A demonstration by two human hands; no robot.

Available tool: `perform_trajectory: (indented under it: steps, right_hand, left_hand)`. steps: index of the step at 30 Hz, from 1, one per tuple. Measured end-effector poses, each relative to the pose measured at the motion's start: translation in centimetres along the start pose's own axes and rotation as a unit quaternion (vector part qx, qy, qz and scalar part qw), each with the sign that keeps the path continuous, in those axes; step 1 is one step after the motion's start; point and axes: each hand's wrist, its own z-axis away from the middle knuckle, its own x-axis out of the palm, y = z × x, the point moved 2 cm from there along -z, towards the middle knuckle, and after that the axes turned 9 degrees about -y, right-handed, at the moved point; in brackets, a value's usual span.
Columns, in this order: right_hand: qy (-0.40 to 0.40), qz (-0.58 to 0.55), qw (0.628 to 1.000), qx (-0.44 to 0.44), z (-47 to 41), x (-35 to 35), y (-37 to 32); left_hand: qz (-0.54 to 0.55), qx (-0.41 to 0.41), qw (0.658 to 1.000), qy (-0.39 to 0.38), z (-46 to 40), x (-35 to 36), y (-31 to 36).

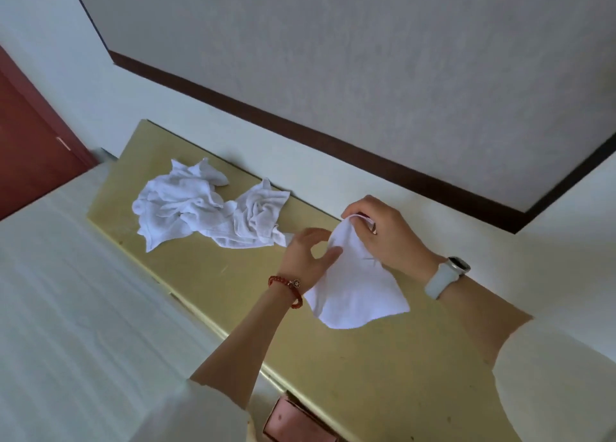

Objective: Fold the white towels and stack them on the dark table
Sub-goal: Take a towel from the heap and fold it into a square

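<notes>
A white towel (353,288) hangs above the yellowish table top (366,368). My right hand (386,238) pinches its top corner and holds it up. My left hand (308,251) is beside the cloth at its left edge, fingers spread and loosely bent, the fingertips touching the fabric without a clear grip. A crumpled heap of white towels (200,208) lies on the table to the left, near the wall.
The table runs along a pale wall with a dark skirting strip (333,141). A white bed surface (83,308) borders the table's near side. A red-brown door (30,135) stands at far left. A pinkish box (293,418) sits below the table edge.
</notes>
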Motion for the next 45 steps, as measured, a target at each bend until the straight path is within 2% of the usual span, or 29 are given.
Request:
perform_trajectory:
  steps: [6, 11, 17, 21, 25, 28, 32, 36, 38, 40, 42, 45]
  right_hand:
    - [0.08, -0.003, 0.997, -0.015, 0.2, -3.5, -1.2]
    - [0.107, -0.003, 0.994, 0.025, -1.0, -4.7, -0.9]
    - [0.096, 0.008, 0.995, 0.033, -2.6, -4.7, -1.0]
    - [0.086, 0.016, 0.995, 0.052, -3.6, -4.6, -0.7]
    - [0.081, 0.02, 0.994, 0.071, -4.1, -4.1, -0.3]
    - [0.085, 0.03, 0.992, 0.091, -4.2, -3.7, 0.2]
    - [0.093, 0.049, 0.988, 0.11, -4.8, -4.0, 1.0]
    - [0.092, 0.049, 0.987, 0.118, -6.2, -4.9, 1.2]
    - [0.106, 0.041, 0.987, 0.113, -6.8, -5.6, 0.8]
    - [0.12, 0.033, 0.987, 0.103, -6.8, -6.1, 0.3]
    - [0.13, 0.028, 0.987, 0.093, -5.8, -5.9, 0.0]
    - [0.127, 0.034, 0.988, 0.077, -3.0, -4.3, 0.5]
  left_hand:
    - [-0.037, -0.009, 0.997, 0.073, 1.5, -0.7, 2.4]
    - [-0.207, 0.033, 0.974, 0.085, 2.0, -4.4, 2.1]
    - [-0.356, -0.011, 0.934, 0.03, 2.1, -8.1, 1.9]
    - [-0.379, -0.052, 0.924, -0.016, 1.8, -9.5, 1.6]
    - [-0.296, -0.028, 0.955, 0.012, 1.5, -9.8, 1.2]
    - [-0.307, -0.029, 0.951, 0.01, 1.3, -9.8, 1.0]
    - [-0.322, -0.018, 0.945, 0.057, 0.5, -10.9, 0.1]
    - [-0.37, -0.006, 0.923, 0.108, -1.6, -13.0, 0.6]
    - [-0.368, 0.007, 0.916, 0.159, -2.4, -13.9, 1.5]
    - [-0.361, 0.054, 0.904, 0.222, -2.3, -14.5, 2.2]
    - [-0.379, 0.106, 0.876, 0.279, -1.1, -14.4, 2.0]
    - [-0.385, 0.157, 0.858, 0.302, 1.6, -12.7, -0.1]
